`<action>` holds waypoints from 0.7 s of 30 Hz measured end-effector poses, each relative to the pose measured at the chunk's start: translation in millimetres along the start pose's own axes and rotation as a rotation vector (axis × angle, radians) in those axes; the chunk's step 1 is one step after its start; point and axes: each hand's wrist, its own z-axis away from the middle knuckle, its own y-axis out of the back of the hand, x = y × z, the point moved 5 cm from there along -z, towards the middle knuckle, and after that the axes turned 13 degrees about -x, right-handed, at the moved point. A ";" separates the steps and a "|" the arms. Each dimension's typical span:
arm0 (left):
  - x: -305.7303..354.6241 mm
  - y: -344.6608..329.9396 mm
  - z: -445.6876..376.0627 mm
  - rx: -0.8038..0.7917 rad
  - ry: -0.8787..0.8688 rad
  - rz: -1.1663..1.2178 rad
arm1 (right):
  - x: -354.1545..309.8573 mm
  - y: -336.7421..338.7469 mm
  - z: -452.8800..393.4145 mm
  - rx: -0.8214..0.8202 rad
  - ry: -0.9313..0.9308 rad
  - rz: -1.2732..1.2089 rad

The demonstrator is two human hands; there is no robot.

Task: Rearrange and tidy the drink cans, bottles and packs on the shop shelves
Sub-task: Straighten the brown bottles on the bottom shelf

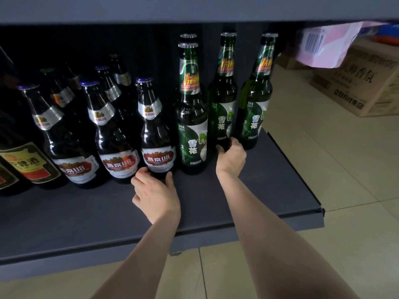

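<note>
Left hand [155, 194] cups brown bottle [157, 134] base; right hand [231, 156] grips green bottle [222, 100], centre frame. Risk: sliding tips tall neighbours.

To your right, pale floor tiles [336, 169] run past the end of the dark shelving. A brown cardboard box [364, 87] printed with dark characters sits on the floor there, well back from you. Above it a pink and white package [328, 46], barcode facing you, juts out at an angle, its image blurred. A second cardboard box [289, 60] lies behind.
</note>
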 end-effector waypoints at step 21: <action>-0.2 -1.5 -1.3 -0.004 0.016 -0.011 | 16.8 68.8 -10.3 -0.195 0.138 -0.110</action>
